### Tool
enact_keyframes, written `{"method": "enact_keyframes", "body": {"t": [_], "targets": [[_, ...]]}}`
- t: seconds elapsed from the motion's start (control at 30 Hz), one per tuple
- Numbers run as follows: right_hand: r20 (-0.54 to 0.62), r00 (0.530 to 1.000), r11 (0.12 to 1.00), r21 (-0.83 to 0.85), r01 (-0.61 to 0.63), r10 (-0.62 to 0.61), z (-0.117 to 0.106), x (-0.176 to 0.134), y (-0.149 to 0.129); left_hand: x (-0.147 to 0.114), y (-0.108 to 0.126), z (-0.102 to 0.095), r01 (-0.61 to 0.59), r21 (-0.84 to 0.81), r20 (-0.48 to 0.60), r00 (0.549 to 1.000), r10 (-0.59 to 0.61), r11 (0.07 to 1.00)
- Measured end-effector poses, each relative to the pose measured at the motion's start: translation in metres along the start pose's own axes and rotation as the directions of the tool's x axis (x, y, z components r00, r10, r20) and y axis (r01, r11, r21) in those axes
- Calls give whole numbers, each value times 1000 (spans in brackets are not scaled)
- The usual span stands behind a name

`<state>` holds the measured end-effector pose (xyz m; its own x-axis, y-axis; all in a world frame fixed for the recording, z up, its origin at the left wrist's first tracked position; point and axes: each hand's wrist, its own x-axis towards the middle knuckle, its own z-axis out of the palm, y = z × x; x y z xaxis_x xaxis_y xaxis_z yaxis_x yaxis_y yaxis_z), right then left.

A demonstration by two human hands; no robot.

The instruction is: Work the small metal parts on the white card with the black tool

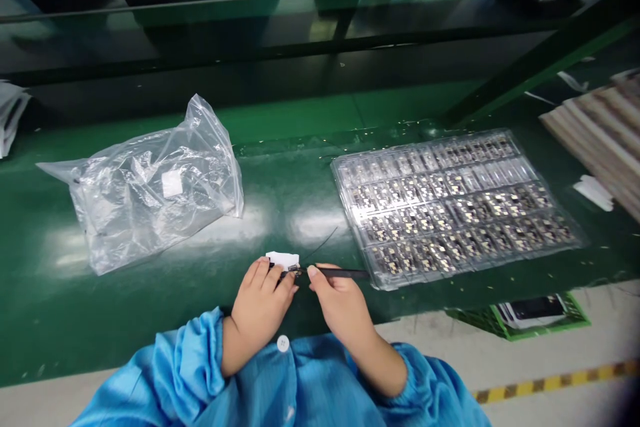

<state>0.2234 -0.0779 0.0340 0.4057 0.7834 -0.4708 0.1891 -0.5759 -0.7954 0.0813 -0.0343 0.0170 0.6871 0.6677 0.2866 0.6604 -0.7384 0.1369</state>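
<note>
My left hand (264,300) is closed over a small dark electronic part (294,269) near the table's front edge, its fingertips pressing on it. Most of the part is hidden under the fingers. A white piece (283,259) shows just beyond those fingertips. Pinched in my right hand (343,303) are slim black tweezers (350,273), with the rear end pointing right and the tip at the small part. Right of the hands lies a clear plastic tray (380,280) holding rows of many small metallic circuit boards; some of its slots hold none.
A clear plastic bag (155,193) with a white label lies to the left on the green table (295,180). Stacked cardboard-like sheets (600,133) are at the far right. A green crate (543,327) stands below the edge. A green frame post (540,53) slants at the upper right.
</note>
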Motion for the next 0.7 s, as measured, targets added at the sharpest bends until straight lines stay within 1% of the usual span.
{"method": "enact_keyframes", "body": {"t": [0.17, 0.33, 0.7], "targets": [[-36, 999, 1000, 0, 10, -10, 3, -3, -4, 0, 0, -1, -10, 9, 7, 1000, 10, 1000], [-26, 998, 998, -10, 61, -62, 2, -2, -6, 0, 0, -1, -12, 13, 10, 1000, 12, 1000], [-37, 995, 994, -60, 86, -89, 2, 0, -8, 0, -1, 0, -18, 16, 8, 1000, 18, 1000]]}}
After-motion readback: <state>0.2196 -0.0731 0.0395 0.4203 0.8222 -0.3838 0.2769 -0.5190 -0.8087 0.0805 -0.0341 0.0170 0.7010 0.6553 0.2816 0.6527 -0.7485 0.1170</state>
